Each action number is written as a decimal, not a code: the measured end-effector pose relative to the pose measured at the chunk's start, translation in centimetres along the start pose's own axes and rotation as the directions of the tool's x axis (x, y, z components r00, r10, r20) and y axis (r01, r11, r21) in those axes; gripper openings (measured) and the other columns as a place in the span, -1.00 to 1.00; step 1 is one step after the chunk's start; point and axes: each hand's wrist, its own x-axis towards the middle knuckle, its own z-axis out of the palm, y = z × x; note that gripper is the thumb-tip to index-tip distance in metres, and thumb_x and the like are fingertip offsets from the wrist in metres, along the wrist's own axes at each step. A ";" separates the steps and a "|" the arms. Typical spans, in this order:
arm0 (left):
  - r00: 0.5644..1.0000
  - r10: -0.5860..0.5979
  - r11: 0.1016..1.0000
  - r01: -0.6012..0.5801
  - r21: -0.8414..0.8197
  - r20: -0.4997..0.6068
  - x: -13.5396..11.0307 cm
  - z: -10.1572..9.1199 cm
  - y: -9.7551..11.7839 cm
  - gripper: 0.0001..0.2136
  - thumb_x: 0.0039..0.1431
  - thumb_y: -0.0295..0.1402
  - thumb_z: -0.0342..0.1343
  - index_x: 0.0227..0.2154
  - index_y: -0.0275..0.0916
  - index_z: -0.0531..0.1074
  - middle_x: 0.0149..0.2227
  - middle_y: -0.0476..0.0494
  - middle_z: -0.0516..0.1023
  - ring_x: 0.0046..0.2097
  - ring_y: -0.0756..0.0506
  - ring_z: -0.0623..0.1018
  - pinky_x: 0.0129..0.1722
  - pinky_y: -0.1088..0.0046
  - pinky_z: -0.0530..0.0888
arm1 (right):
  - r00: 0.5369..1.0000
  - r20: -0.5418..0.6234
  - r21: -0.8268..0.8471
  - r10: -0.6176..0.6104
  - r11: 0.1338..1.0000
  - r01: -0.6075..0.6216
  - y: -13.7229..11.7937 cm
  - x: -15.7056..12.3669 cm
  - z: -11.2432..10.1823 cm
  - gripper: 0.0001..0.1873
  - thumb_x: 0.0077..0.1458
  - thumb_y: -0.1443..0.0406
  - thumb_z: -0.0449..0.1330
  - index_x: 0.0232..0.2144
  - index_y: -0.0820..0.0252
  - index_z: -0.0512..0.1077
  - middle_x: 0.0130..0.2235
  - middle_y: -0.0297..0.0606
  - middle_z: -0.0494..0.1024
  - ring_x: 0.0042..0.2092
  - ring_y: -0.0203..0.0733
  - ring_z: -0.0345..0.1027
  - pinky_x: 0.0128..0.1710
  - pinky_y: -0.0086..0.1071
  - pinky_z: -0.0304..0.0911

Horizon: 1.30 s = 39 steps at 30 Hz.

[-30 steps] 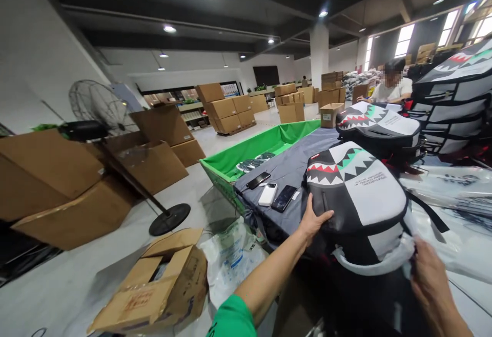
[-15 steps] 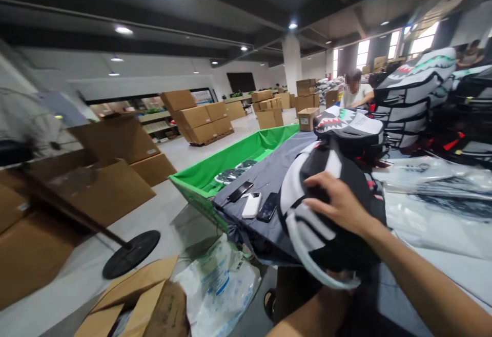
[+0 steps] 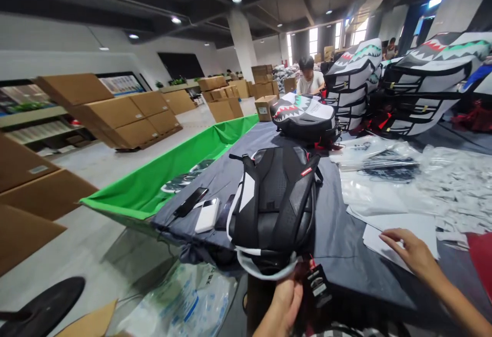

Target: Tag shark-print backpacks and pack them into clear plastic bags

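Observation:
A black backpack (image 3: pixel 271 204) with white side panels lies on the grey-covered table, padded shoulder straps facing up. At its near end hangs a pale grey strap (image 3: pixel 261 271), with the fingers of my left hand (image 3: pixel 286 298) curled round its right end. A black hang tag (image 3: pixel 318 285) on a red string dangles just right of that hand. My right hand (image 3: pixel 413 255) is over white paper sheets (image 3: pixel 384 242) at the right, thumb and forefinger apart and nothing visibly held. Whether its fingertips touch the paper I cannot tell.
Phones (image 3: pixel 190 201) and a white power bank (image 3: pixel 207 215) lie left of the backpack. Beyond are another backpack (image 3: pixel 303 117), stacked backpacks (image 3: pixel 348 83) and a person (image 3: pixel 309 81). Clear plastic bags (image 3: pixel 388 173) lie right. A green-lined bin (image 3: pixel 126 193) borders the table's left side.
The backpack has gone from tilted up to lying flat, straps upward. My right hand has left it and moved right to the paper sheets. The view has swung right.

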 end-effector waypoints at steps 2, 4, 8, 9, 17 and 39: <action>0.957 -0.276 0.939 0.250 -0.236 -0.086 -1.2 -0.6 -1.2 -0.62 0.02 0.02 0.25 -0.38 -0.24 0.60 -0.41 -0.22 0.65 -0.23 -0.29 0.70 -0.22 0.15 0.66 | 0.995 0.035 -0.090 0.096 0.992 -0.092 3.1 0.8 -1.0 -0.32 -0.26 -0.38 0.22 -0.49 0.05 0.57 -0.40 -0.16 0.60 -0.34 0.05 0.46 -0.32 -0.12 0.36; 0.932 -0.288 0.951 0.251 -0.183 -0.220 -2.8 -1.4 -2.3 -0.66 0.00 -0.06 0.28 -0.35 -0.26 0.61 -0.39 -0.20 0.66 -0.19 -0.29 0.69 -0.21 0.21 0.64 | 0.990 0.041 -0.139 0.137 0.982 -0.130 4.5 1.0 -1.0 -0.29 -0.30 -0.41 0.20 -0.54 0.06 0.55 -0.46 -0.17 0.55 -0.39 0.05 0.43 -0.36 -0.12 0.32; 0.866 0.273 0.917 -0.103 0.385 -0.419 -5.6 -3.1 -2.9 -0.76 0.20 -0.15 0.17 -0.21 -0.14 0.63 -0.16 -0.19 0.68 -0.04 -0.26 0.64 0.02 0.13 0.58 | 0.996 0.033 -0.195 0.081 0.978 -0.073 4.7 0.4 -0.2 -0.20 -0.15 -0.48 0.01 -0.54 0.04 0.53 -0.46 -0.16 0.54 -0.38 0.04 0.43 -0.35 -0.14 0.29; 0.828 0.422 0.837 -0.199 0.510 -0.369 -5.9 -3.2 -2.6 -0.78 0.26 -0.19 0.13 -0.18 -0.11 0.63 -0.12 -0.19 0.67 -0.01 -0.26 0.62 0.06 0.11 0.56 | 0.999 0.032 -0.211 0.042 0.977 -0.035 4.7 0.4 -0.1 -0.21 -0.10 -0.47 -0.03 -0.53 0.03 0.52 -0.45 -0.16 0.54 -0.37 0.04 0.43 -0.35 -0.14 0.28; 0.666 0.630 0.492 -0.740 0.458 0.399 -1.6 2.2 2.6 -0.76 0.33 -0.47 -0.01 -0.07 -0.13 0.49 -0.12 -0.18 0.62 -0.04 -0.15 0.58 -0.04 0.24 0.61 | 0.974 0.149 -0.199 -0.173 0.959 0.201 3.8 2.7 -2.1 -0.40 0.07 -0.31 0.00 -0.52 0.01 0.39 -0.44 -0.15 0.52 -0.35 0.02 0.40 -0.30 -0.16 0.28; 0.994 0.071 0.974 -0.087 0.210 0.082 -4.5 5.3 1.0 -0.59 -0.06 -0.05 0.39 -0.40 -0.17 0.31 -0.42 0.04 0.47 -0.32 -0.06 0.43 -0.22 0.41 0.40 | 0.819 0.567 0.251 -0.088 0.965 -0.070 -5.7 -4.9 1.2 -0.50 0.03 -0.19 0.23 -0.44 0.08 0.60 -0.40 -0.18 0.63 -0.31 0.01 0.54 -0.30 -0.37 0.46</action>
